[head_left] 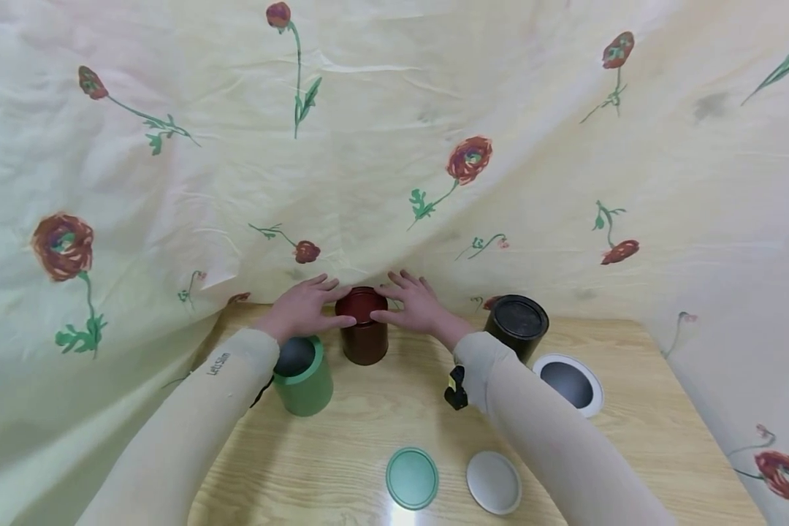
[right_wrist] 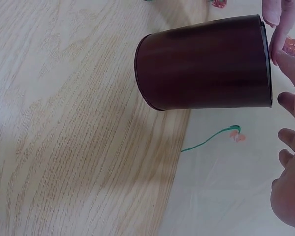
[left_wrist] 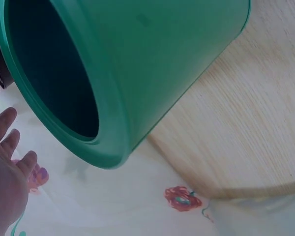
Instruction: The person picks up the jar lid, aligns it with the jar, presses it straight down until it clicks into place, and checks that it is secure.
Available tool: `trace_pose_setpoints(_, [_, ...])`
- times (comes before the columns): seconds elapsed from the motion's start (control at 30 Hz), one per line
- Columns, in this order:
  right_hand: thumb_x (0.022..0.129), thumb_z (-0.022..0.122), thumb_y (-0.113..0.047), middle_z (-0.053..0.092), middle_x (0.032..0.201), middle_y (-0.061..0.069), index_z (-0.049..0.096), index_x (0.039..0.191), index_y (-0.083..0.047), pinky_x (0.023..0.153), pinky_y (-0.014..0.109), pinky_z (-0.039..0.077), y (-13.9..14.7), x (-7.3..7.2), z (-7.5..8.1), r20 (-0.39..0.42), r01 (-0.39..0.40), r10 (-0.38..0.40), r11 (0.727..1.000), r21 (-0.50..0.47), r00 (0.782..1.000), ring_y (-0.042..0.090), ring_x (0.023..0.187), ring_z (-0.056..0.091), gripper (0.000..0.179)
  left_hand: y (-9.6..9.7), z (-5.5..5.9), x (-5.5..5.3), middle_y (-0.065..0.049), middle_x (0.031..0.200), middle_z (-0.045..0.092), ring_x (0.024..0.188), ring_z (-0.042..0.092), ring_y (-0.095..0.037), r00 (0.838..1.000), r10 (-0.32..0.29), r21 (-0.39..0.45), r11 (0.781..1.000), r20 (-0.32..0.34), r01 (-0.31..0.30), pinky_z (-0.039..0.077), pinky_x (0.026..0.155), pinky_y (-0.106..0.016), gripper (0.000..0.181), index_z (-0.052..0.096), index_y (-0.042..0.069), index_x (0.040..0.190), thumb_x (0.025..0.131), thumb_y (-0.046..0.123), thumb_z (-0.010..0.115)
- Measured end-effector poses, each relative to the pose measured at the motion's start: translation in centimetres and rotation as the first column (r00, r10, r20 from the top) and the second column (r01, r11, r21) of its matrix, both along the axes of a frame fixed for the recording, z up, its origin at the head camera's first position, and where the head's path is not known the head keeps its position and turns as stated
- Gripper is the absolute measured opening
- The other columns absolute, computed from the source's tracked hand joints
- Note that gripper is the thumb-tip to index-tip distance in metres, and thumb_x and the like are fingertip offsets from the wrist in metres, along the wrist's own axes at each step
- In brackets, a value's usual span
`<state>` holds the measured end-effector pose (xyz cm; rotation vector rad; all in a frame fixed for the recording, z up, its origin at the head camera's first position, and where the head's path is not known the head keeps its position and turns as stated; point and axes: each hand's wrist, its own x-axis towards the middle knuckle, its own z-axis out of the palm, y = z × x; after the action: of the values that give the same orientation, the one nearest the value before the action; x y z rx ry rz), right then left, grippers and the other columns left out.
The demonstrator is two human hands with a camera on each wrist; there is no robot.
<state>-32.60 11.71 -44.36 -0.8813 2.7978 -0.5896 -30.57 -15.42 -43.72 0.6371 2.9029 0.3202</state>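
A dark red canister (head_left: pixel 364 343) with its red lid (head_left: pixel 360 303) on stands upright at the table's back edge. Both hands are at its top, one on each side, fingers spread and mostly straight. My left hand (head_left: pixel 299 307) has its thumb at the lid's near left rim; my right hand (head_left: pixel 421 305) mirrors it on the right. Seen from the right wrist, the canister (right_wrist: pixel 204 64) has fingertips of the right hand (right_wrist: pixel 292 123) right at its top rim. Below the left wrist stands a lidless green canister (head_left: pixel 309 391), whose dark inside shows in the left wrist view.
Right of the right hand stands a black canister (head_left: pixel 518 329) with its top covered. An open white canister (head_left: pixel 592 398) is partly behind the right sleeve. A green lid (head_left: pixel 412 478) and a white lid (head_left: pixel 494 482) lie near the front. Flowered cloth (head_left: pixel 368 168) hangs behind the table.
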Motion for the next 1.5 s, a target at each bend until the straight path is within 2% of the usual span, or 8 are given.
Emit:
trace_pose_setpoints(0.17, [0.106,0.061,-0.054,0.028,0.174,0.017,0.051,0.161,-0.018,0.131,0.065,0.008,-0.8,-0.4,0.0,0.008,-0.004,0.004,1.000,0.012,1.000,0.042,0.164,0.012,0.067,0.0,0.4,0.1,-0.014,0.171,0.038,0.162,0.023,-0.039,1.000,0.011,0.003,1.000,0.003,-0.011,0.026,0.128,-0.063,0.080,0.046,0.023,0.164,0.099,0.069,0.060])
trace_pose_setpoints(0.67, [0.106,0.062,-0.052,0.027,0.175,0.017,0.053,0.160,-0.022,0.130,0.067,0.011,-1.8,-0.2,-0.8,0.006,0.007,-0.007,0.999,0.051,1.000,0.042,0.164,0.015,0.062,0.0,0.1,0.2,-0.016,0.171,0.037,0.162,0.023,-0.041,1.000,0.012,0.024,1.000,0.023,-0.012,0.025,0.128,-0.065,0.077,0.047,0.021,0.163,0.101,0.065,0.060])
trace_pose_setpoints(1.13, [0.103,0.066,-0.055,0.025,0.176,0.014,0.054,0.160,-0.024,0.130,0.068,0.011,-1.5,0.2,-0.7,0.015,0.047,-0.048,0.998,0.040,0.999,0.041,0.164,0.012,0.065,0.4,-0.3,0.0,-0.017,0.170,0.039,0.162,0.022,-0.041,1.000,0.010,0.030,1.000,0.026,-0.011,0.025,0.127,-0.065,0.077,0.049,0.021,0.162,0.100,0.065,0.062])
trace_pose_setpoints(1.5, [0.104,0.067,-0.052,0.024,0.177,0.014,0.049,0.162,-0.021,0.129,0.069,0.012,-1.5,0.3,-1.0,0.029,0.060,-0.060,0.998,0.001,0.998,0.043,0.164,0.012,0.068,0.8,0.2,0.1,-0.018,0.168,0.042,0.162,0.022,-0.042,0.998,0.038,0.000,0.999,0.045,-0.038,0.027,0.126,-0.066,0.078,0.050,0.021,0.162,0.099,0.067,0.062])
